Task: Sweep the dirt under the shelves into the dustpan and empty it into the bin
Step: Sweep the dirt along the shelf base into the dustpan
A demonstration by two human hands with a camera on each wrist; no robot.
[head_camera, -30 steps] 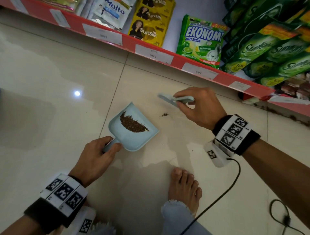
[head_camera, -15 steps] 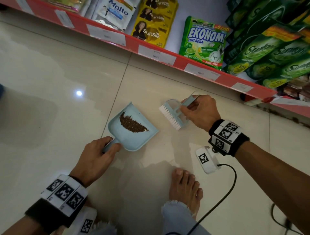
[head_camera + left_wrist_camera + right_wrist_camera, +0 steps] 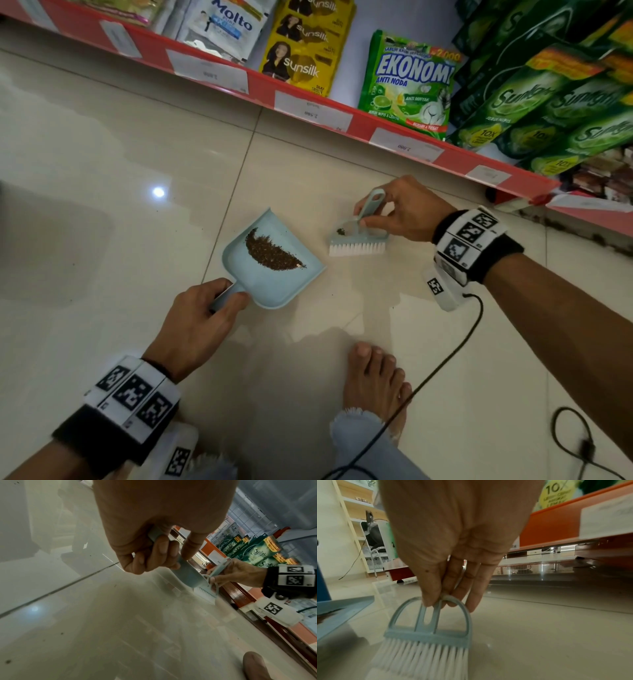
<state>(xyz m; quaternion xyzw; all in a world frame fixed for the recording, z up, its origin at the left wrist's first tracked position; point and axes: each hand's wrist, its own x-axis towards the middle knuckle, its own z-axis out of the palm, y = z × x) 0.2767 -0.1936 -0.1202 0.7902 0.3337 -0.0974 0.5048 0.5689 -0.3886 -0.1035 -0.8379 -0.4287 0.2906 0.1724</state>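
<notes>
A pale blue dustpan lies on the tiled floor, holding a crescent of dark brown dirt. My left hand grips the dustpan's handle at its near end. My right hand pinches the handle of a small pale blue brush with white bristles, just right of the pan's open edge. The bristles point toward me and rest on the floor. A small clump of dirt shows through the brush's frame.
A red-edged shelf stocked with Sunsilk, Ekonomi and Sunlight packets runs across the back, with a dark gap beneath it. My bare foot stands near the pan, and a black cable trails from my right wrist across the floor.
My right hand has turned the brush from lying flat to bristles down toward me and set it on the floor beside the pan. The left hand and the dustpan stayed put.
</notes>
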